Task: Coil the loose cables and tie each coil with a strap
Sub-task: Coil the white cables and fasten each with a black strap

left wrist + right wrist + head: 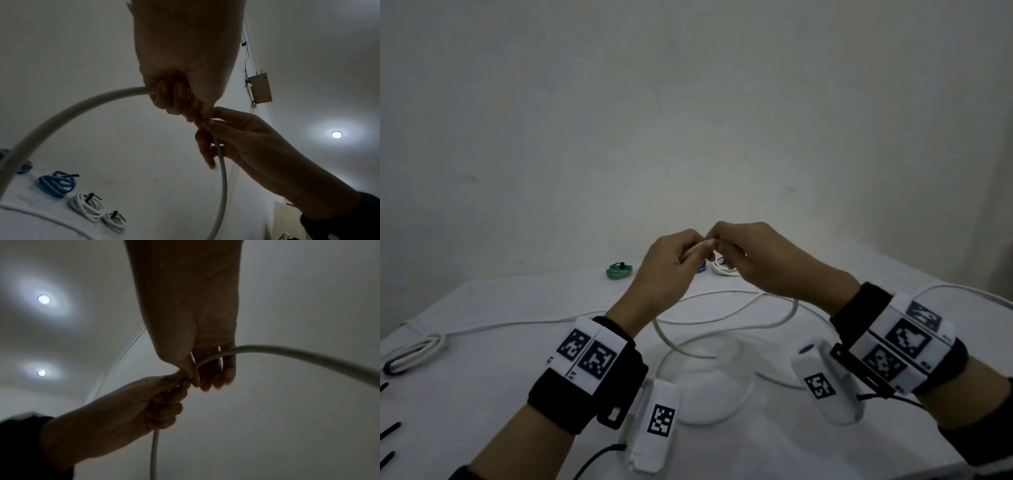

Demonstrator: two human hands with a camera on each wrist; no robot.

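Both hands are raised above the table and meet fingertip to fingertip. My left hand [693, 253] grips a white cable [674, 342] in its curled fingers. My right hand [719, 241] pinches the same cable right beside it. From the hands the cable hangs in one loop down to the tabletop. In the left wrist view the cable [61, 116] arcs out of the left hand [172, 99] and a second strand drops past the right hand [207, 146]. In the right wrist view the cable [287, 352] passes between the fingers of the right hand [207, 369], and the left hand [162, 402] grips it below.
The rest of the white cable trails across the white table [482, 394] to a folded bundle [414, 353] at the left. Black straps [390, 428] lie at the left edge. Tied coils sit at the back: green [619, 270], blue [56, 183], white [87, 206].
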